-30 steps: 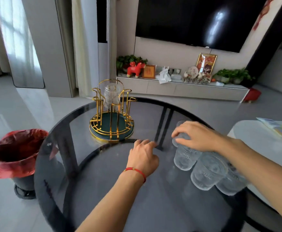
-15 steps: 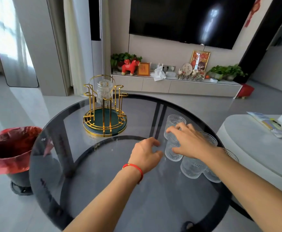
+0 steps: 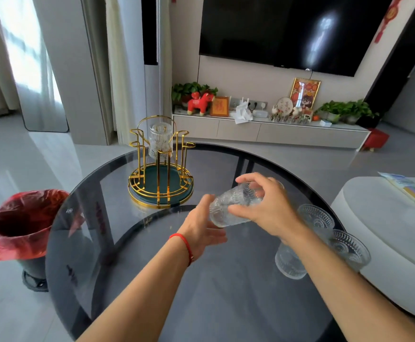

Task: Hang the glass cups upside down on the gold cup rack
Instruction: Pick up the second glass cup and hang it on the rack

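The gold cup rack (image 3: 161,169) with a green base stands at the far left of the round dark glass table (image 3: 152,280). One ribbed glass cup (image 3: 160,140) hangs upside down on a far peg. My right hand (image 3: 268,206) grips a clear textured glass cup (image 3: 228,208), lifted off the table and tipped on its side. My left hand (image 3: 201,229) is open just below and left of that cup, fingers touching its base end. Three more glass cups (image 3: 316,218) (image 3: 349,248) (image 3: 289,264) stand upright on the table's right side, partly behind my right forearm.
A bin with a red liner (image 3: 21,225) stands on the floor left of the table. A pale round seat (image 3: 386,230) with leaflets lies to the right. A TV cabinet with ornaments (image 3: 263,129) runs along the far wall.
My right hand has picked one cup out of the group, raised it and tipped it sideways. My left hand has opened and come up under it.
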Demonstrator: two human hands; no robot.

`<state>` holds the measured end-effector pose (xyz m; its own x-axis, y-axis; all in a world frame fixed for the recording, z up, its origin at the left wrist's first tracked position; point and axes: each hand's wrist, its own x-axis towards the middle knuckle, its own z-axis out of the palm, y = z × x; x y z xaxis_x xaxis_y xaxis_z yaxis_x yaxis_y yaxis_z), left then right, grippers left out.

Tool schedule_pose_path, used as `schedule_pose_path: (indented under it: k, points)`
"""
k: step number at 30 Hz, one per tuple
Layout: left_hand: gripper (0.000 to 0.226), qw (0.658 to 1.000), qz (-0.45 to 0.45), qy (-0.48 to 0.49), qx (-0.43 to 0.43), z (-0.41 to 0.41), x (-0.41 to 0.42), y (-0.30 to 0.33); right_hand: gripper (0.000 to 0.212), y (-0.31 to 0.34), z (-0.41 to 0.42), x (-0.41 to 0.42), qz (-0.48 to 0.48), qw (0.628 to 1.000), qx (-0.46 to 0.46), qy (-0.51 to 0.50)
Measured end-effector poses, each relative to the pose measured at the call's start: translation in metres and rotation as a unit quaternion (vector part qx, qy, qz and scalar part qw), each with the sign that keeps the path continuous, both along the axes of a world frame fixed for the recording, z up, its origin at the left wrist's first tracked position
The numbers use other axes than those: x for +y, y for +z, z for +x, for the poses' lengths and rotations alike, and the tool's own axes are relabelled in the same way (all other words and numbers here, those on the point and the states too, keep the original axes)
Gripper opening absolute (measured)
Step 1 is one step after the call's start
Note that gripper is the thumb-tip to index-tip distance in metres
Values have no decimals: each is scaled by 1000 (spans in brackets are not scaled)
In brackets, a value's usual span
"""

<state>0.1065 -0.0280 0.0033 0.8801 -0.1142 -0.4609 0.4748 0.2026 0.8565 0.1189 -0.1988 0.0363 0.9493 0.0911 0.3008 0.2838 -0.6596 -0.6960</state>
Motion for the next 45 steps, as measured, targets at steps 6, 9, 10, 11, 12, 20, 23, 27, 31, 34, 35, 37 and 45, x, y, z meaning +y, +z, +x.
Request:
schedule_pose_path:
  k: [6, 9, 10, 11, 12, 20, 23, 27, 31, 34, 35, 37, 45]
  points:
    - [36, 988, -73, 121, -55, 13, 21, 9, 60, -18, 1, 29, 92, 994, 50, 32]
    - [60, 975, 6, 176, -137, 21, 27, 10, 69, -17, 11, 38, 14, 998, 31, 58]
    - [67, 968, 34, 186, -167, 23, 29, 11, 74, -16, 15, 41, -1, 998, 24, 65]
    - [71, 960, 60, 189, -196, 24, 32, 13, 79, -14, 18, 46, -9, 997, 21, 72]
    - [75, 953, 86, 187, -222, 24, 32, 14, 84, -13, 21, 49, -11, 997, 20, 78]
    - [51, 939, 158, 185, -243, 30, 60, 10, 84, -14, 38, 72, 69, 990, 54, 114]
    - [46, 888, 334, 166, -267, 33, 77, -16, 84, -18, 42, 70, 92, 984, 82, 128]
    - [39, 774, 555, 36, -303, 34, 84, -44, 83, -6, 46, 76, 177, 971, 66, 147]
    - [40, 759, 575, 34, -304, 36, 82, -51, 87, 33, 60, 104, 276, 952, -4, 134]
    - [41, 764, 578, 24, -285, 35, 83, -52, 87, 71, 86, 134, 291, 945, -52, 140]
    - [41, 766, 578, 19, -279, 35, 84, -52, 87, 83, 96, 144, 292, 944, -60, 142]
    - [41, 767, 583, 13, -268, 35, 87, -51, 88, 105, 116, 167, 296, 942, -76, 140]
    - [43, 768, 585, 16, -260, 34, 85, -43, 79, 127, 186, 240, 187, 978, -41, 86]
